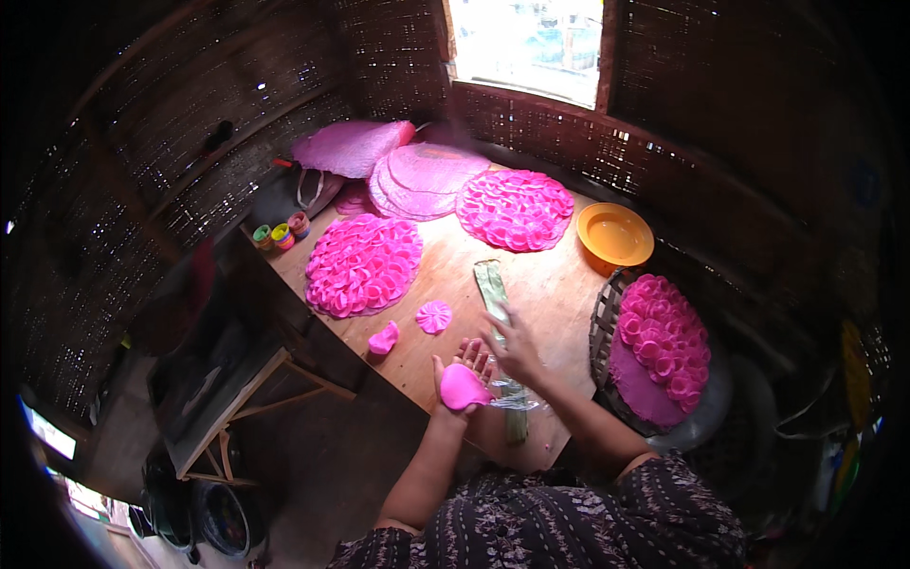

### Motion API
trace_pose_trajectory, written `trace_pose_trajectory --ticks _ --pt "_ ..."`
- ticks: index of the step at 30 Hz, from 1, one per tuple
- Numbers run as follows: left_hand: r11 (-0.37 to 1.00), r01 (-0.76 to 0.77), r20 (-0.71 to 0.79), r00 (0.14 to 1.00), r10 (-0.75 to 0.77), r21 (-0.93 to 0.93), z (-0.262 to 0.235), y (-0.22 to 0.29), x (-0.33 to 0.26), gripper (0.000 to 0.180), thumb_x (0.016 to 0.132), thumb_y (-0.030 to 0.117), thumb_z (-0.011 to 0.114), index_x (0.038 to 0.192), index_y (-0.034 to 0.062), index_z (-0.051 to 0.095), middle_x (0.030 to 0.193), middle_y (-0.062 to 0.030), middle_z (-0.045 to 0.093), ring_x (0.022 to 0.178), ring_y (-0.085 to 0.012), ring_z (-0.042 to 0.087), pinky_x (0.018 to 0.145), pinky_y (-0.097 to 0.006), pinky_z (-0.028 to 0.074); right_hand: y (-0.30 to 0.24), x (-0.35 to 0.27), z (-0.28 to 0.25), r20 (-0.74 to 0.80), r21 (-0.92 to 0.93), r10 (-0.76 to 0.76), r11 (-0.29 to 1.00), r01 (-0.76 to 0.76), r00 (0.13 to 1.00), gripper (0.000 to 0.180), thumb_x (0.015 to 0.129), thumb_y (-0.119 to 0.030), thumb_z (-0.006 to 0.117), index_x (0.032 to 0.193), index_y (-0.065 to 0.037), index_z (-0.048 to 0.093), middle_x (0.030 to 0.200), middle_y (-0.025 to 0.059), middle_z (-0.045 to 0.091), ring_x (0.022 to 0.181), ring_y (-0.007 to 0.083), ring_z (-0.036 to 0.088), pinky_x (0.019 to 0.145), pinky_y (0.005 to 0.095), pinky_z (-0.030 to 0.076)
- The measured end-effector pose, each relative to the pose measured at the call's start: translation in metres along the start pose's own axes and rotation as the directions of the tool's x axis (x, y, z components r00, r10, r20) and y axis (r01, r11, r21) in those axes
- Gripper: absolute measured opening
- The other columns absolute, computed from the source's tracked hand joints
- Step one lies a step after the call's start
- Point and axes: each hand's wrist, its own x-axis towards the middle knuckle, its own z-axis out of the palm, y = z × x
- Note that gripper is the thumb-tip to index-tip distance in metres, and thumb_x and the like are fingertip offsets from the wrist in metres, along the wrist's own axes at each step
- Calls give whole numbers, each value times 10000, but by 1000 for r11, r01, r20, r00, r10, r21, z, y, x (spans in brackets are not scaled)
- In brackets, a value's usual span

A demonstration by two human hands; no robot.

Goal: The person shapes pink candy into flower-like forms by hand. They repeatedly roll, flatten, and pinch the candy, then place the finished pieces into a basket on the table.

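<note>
My left hand is turned palm up with its fingers spread. A smooth, flat, rounded pink piece, perhaps dough, lies across its palm without the fingers wrapping it. My right hand, somewhat blurred, hovers with fingers apart above a long pale-green strip. Below that hand, clear plastic film crosses the strip. A pink lump and a small pleated pink disc sit on the wooden table beyond my left hand.
Two round mats of pink ruffled pieces lie farther back, beside stacked pink sheets. An orange bowl stands at the right. Near it, a woven basket bears curled pink pieces. Small colored pots line the left edge.
</note>
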Motion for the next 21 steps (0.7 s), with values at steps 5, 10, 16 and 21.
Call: trace_pose_trajectory --ticks 5,10,16,21 --pt "997 -56 119 991 63 -62 -20 28 -16 836 915 738 114 1397 153 466 1457 -63 463 1246 -293 490 1057 -504 361 60 -24 -16 22 -592 -72 803 71 997 293 895 -294 667 1008 -32 602 1271 226 536 1134 357 562 1018 448 388" --pt "993 -90 -20 996 88 -82 -29 22 -11 808 923 730 135 1374 155 480 1428 -54 488 1176 -273 527 1007 -478 414 18 -6 -34 80 221 124 965 -138 989 250 897 -201 697 1060 -65 564 826 57 634 633 177 606 574 323 485" --pt "980 111 479 878 -17 -167 -11 -9 5 694 978 604 230 1401 105 463 1449 -109 465 1279 -321 480 1068 -516 381 -16 4 -73 350 852 366 258 -455 862 382 917 -224 680 1215 -20 556 898 24 607 689 87 547 594 225 446" --pt "798 -226 202 970 134 558 12 -42 3 493 1007 438 363 1329 76 458 1244 -88 588 1099 -321 575 963 -457 487 6 -35 -19 539 490 260 677 -550 801 361 913 -218 687 1208 -17 637 1160 68 653 989 106 618 838 250 520"
